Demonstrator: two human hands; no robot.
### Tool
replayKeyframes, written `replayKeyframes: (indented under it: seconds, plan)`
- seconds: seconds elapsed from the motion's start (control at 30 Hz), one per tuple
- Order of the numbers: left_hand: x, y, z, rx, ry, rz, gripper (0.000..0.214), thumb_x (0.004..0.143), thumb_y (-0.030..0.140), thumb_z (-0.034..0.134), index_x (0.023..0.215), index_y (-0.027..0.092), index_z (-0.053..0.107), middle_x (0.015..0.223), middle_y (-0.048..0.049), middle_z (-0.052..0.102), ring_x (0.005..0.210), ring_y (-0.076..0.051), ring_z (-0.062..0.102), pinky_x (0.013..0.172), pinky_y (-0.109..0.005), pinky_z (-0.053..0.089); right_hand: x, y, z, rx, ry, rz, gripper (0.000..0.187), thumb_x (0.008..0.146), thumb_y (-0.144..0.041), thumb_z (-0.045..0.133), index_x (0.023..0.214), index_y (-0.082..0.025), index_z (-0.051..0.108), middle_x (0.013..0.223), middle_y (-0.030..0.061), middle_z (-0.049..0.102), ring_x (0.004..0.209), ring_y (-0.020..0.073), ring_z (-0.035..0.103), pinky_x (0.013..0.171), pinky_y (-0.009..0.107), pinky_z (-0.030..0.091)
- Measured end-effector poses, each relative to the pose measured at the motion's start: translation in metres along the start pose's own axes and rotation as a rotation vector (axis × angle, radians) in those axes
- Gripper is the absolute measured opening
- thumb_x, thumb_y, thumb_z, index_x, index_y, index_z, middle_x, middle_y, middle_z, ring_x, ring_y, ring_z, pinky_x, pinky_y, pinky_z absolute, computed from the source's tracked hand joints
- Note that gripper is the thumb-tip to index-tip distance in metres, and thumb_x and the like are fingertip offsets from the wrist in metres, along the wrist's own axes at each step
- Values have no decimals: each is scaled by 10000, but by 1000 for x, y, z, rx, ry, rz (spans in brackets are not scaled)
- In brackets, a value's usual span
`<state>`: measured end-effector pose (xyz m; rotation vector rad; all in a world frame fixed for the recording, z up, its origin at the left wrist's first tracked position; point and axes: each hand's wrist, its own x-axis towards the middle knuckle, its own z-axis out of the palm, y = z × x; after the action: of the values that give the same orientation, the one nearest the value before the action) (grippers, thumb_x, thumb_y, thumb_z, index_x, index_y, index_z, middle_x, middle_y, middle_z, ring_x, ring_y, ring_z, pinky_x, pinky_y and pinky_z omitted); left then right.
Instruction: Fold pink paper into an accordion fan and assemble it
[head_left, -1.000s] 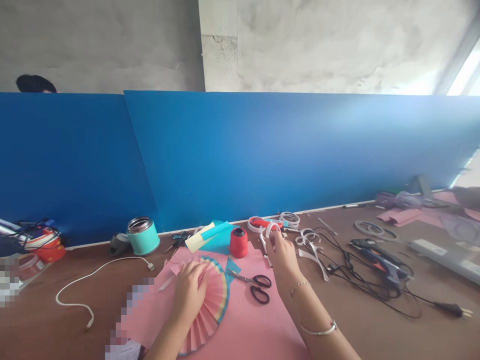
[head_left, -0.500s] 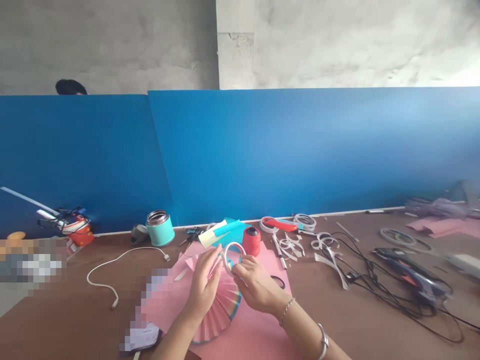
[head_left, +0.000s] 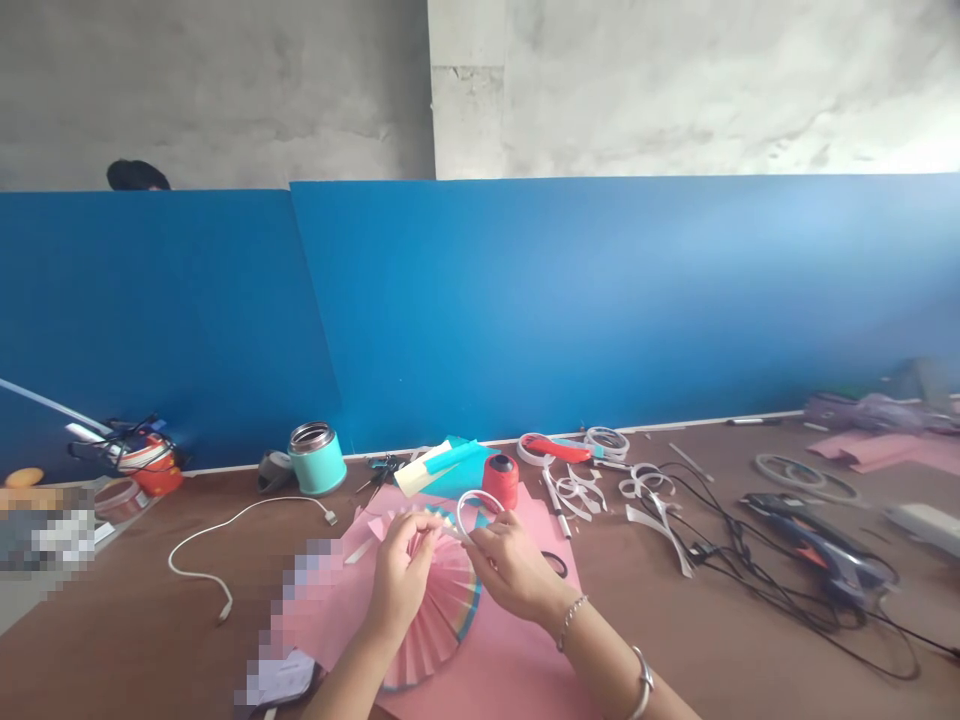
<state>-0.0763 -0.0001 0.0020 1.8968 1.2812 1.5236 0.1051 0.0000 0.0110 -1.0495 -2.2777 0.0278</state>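
Holding a white tape ring [head_left: 480, 505] on edge in the right hand [head_left: 514, 570], fingers clamped on its lower rim, open face toward the camera, loose end drawn roughly level toward 9 o'clock into the pinched fingertips of the left hand [head_left: 401, 580]. Poised just above a pink pleated fan [head_left: 442, 615], pleats spreading from 7 o'clock, on a pink sheet [head_left: 510, 670] on the bench [head_left: 150, 650]. At 1 o'clock, just beyond, a red thread spool [head_left: 501, 480]; at 10 o'clock, well apart, a teal cup [head_left: 317, 458].
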Motion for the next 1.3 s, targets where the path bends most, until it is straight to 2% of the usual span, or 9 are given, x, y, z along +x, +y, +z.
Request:
replayKeyframes:
  seconds: [0.5,0.67,0.77,0.83,0.87,0.97,1.1,1.2,1.3]
  plan:
    - [-5,16,-2,121,89,249,137,871,201,501,829,222,630,829,-28,671,834,-183,619,810,-344,489,3,-3,-10,24,95,73,244,827,-153,363,592,-214,337,529,-20,421,498,137,367,600,300,317]
    - [-9,23,-1,132,160,376,151,851,145,513,835,230,636,800,-19,667,826,-179,611,785,-322,482,5,-9,-13,372,130,234,298,852,-235,342,556,-209,352,526,-18,408,534,130,386,554,265,316]
    - [-5,13,-12,76,310,256,104,853,204,529,827,216,629,842,-35,667,855,-187,611,817,-329,477,5,2,-20,609,170,438,294,835,-274,317,561,-201,395,532,-20,403,519,116,378,500,234,303]
    - [2,2,-21,15,482,63,130,843,302,554,859,196,628,878,-54,671,871,-200,620,813,-328,484,4,16,-26,570,151,583,288,808,-263,330,554,-192,445,494,-28,379,485,112,365,479,232,281]
    - [5,-2,-23,-12,472,-38,182,825,354,575,858,185,635,880,-61,677,872,-208,627,803,-326,490,2,23,-29,493,79,611,288,795,-247,349,544,-188,478,477,-30,379,465,110,365,474,235,273]
    - [10,-9,-21,-111,253,-239,300,775,442,607,845,157,666,843,-75,702,853,-229,650,781,-332,505,-4,39,-30,22,-109,639,280,735,-194,455,456,-183,473,457,-2,447,475,127,443,503,253,282]
    - [7,-1,-4,-228,12,-313,343,744,466,626,860,149,689,901,-96,723,917,-249,657,829,-358,509,-11,41,-25,-307,-102,681,143,660,-138,568,520,-165,562,660,116,619,719,258,593,652,343,368]
    - [3,6,2,-258,-100,-295,290,761,434,615,832,161,682,894,-89,723,929,-246,657,865,-373,499,-8,29,-21,-231,-7,633,94,729,-217,577,698,-158,643,836,147,638,860,303,594,741,404,396]
    - [2,9,3,-234,-167,-260,235,787,393,594,810,175,677,886,-75,719,934,-237,651,890,-377,484,-2,12,-16,179,74,406,214,779,-255,569,979,-210,628,971,73,637,942,226,582,794,335,430]
